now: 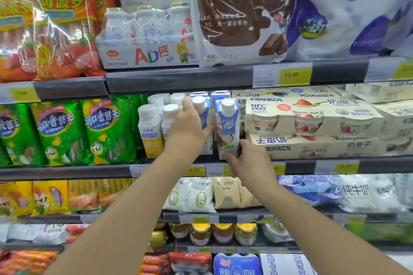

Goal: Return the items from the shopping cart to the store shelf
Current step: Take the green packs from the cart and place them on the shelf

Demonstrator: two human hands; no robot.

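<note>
Two blue-and-white drink cartons with white caps stand side by side on the middle shelf (169,168). My left hand (190,127) wraps around the left carton (202,109), covering most of it. My right hand (248,161) grips the bottom of the right carton (228,127), which leans slightly and shows a coconut picture. The two cartons almost touch. The shopping cart is out of view.
Yellow-labelled white bottles (149,131) stand just left of the cartons. Stacked cream yogurt packs (312,116) press in on the right. Green sausage bags (60,131) fill the far left. The upper shelf edge (178,80) hangs close above the caps.
</note>
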